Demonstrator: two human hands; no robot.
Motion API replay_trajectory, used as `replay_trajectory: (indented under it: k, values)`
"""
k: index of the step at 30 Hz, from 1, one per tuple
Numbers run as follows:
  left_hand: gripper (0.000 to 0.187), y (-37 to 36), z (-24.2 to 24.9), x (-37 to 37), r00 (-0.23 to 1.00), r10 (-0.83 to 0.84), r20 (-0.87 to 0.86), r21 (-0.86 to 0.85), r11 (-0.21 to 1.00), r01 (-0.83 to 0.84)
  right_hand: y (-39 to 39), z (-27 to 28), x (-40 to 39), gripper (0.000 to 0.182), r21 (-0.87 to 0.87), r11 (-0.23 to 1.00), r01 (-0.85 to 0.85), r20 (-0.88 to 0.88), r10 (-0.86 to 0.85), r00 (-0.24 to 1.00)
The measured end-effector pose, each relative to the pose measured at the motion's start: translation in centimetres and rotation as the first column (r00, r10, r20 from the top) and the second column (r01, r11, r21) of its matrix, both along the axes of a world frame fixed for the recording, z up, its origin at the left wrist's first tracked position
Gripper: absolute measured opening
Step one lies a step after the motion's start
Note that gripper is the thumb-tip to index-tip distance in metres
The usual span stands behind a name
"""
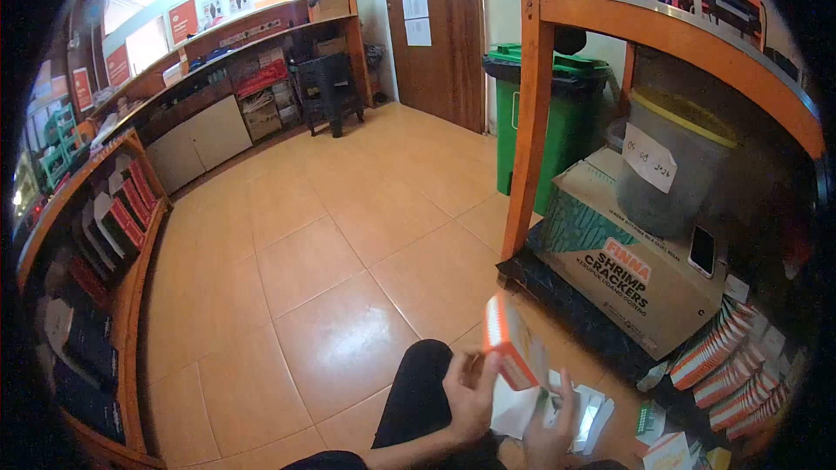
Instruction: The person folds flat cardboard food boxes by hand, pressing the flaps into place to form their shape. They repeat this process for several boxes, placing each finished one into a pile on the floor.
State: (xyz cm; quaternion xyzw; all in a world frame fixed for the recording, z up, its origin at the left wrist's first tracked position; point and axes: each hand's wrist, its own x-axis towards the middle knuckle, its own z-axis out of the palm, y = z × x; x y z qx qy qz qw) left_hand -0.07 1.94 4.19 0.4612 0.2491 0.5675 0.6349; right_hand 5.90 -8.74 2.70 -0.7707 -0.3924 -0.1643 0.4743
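Low over my lap, an orange-and-white folding carton [520,355] is tilted between my two hands. My left hand [470,393] pinches its lower left edge between thumb and fingers. On the other side, my right hand [554,416] has its fingers against the white lower part of the carton, with some fingers hidden behind it. White card pieces [594,422] lie on the floor just beyond my right hand. Farther right lie a small green-and-white packet [650,419] and another orange-and-white carton [669,453].
Stacked orange-striped flat cartons [730,372] lie at right beside a large shrimp crackers box [601,271]. A phone [703,251] and a lidded bucket [666,178] rest on that box, under an orange-framed table [529,122]. Behind stands a green bin [557,113]; shelves [144,252] line the left.
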Motion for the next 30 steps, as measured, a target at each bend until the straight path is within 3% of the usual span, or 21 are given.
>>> replay_trajectory:
  k: [1,3,5,6,9,10,13,14,17,18,21,25,30]
  values:
    - [0.018,0.6,-0.5,0.0,0.997,-0.071,0.04,-0.032,0.997,0.072,-0.1,0.1,0.1,0.019,0.068,0.994,0.085,-0.052,-0.082,0.995]
    - [0.027,0.2,-0.1,0.7,0.986,-0.165,0.024,-0.121,0.979,0.166,-0.5,1.7,0.0,0.02,0.102,0.99,0.094,-0.044,-0.09,0.995]
    - [0.042,-0.4,-2.8,0.4,0.853,-0.479,-0.209,-0.189,0.875,0.445,-1.1,4.0,-0.8,0.019,0.081,0.995,0.054,-0.092,-0.047,0.995]
    - [0.052,-0.5,-3.2,0.8,0.791,-0.589,-0.163,-0.208,0.805,0.556,-0.9,3.7,-0.2,0.015,0.144,0.988,-0.047,0.008,0.047,0.999]
    - [0.053,-0.4,-3.2,0.7,0.777,-0.608,-0.161,-0.192,0.792,0.58,-0.5,3.7,0.1,0.013,0.216,0.975,-0.056,0.055,0.045,0.997]
    - [0.051,0.4,-0.9,-0.2,0.664,-0.578,-0.474,-0.127,0.791,0.598,-0.7,4.2,0.2,0.016,0.233,0.972,-0.031,0.006,0.031,1.0]
    - [0.053,0.3,-2.6,-0.2,0.549,-0.374,-0.748,0.092,0.76,0.643,-2.4,2.4,1.5,0.017,0.28,0.959,-0.051,-0.088,0.079,0.993]
    - [0.05,0.2,-3.4,-0.4,0.564,-0.241,-0.79,0.227,0.74,0.634,-3.1,2.3,2.1,0.011,0.209,0.978,-0.005,-0.02,0.009,1.0]
    - [0.047,0.3,-7.8,-0.7,0.625,0.31,-0.717,0.684,0.486,0.544,-3.5,2.3,2.8,0.006,0.372,0.897,-0.238,-0.284,0.354,0.891]
    - [0.047,0.1,-8.2,-0.8,0.621,0.376,-0.687,0.722,0.444,0.53,-3.2,2.6,2.5,0.009,0.44,0.843,-0.31,-0.361,0.482,0.798]
    - [0.047,-0.4,-8.6,-0.8,0.609,0.36,-0.707,0.702,0.462,0.542,-2.1,2.7,1.4,0.009,0.397,0.868,-0.297,-0.35,0.443,0.826]
    - [0.046,-0.3,-8.3,-1.1,0.596,0.299,-0.745,0.651,0.518,0.554,-1.5,2.3,0.5,0.013,0.479,0.852,-0.212,-0.304,0.387,0.87]
    - [0.046,-0.7,-8.4,-1.1,0.585,0.244,-0.774,0.605,0.56,0.567,-2.0,2.6,0.6,0.011,0.452,0.855,-0.253,-0.305,0.415,0.857]
